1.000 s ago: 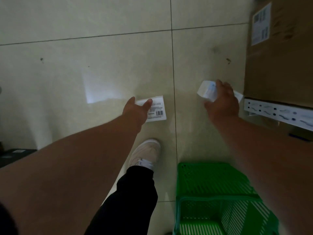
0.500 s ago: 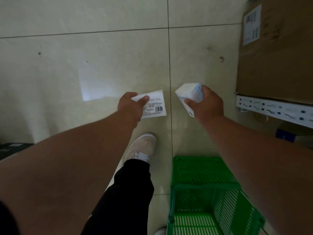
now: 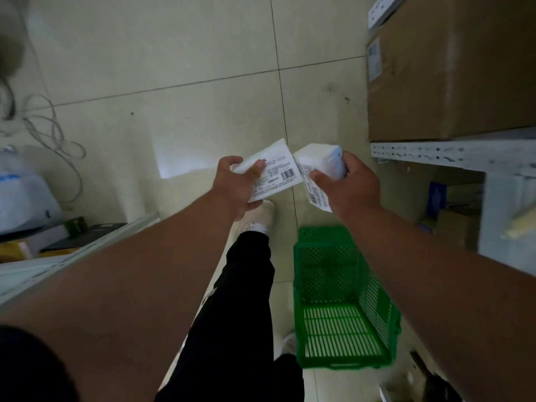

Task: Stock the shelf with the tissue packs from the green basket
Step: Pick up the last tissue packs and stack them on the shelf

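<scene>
We note two tissue packs (image 3: 272, 166) touching at centre; basket (image 3: 342, 303) on floor at 5 o'clock; shelf (image 3: 452, 153) at 3 o'clock, carton (image 3: 452, 68) on it.

Just the one camera here, strapped to the person's head, wide-angle and tilted steeply down, so you're basically looking along both forearms toward the tiled floor (image 3: 179, 68). Left hand (image 3: 235, 187) and right hand (image 3: 352, 187) sit dead center, pretty close to the lens, with the arms ballooning out at the bottom corners from the fisheye stretch. Green basket (image 3: 342, 297) is right below on the floor, next to the person's leg (image 3: 240, 300). Shelf (image 3: 452, 153) edge runs along the right side with a cardboard box (image 3: 452, 68) on it, bent by the lens. There's no second view, so nothing overlaps.
</scene>
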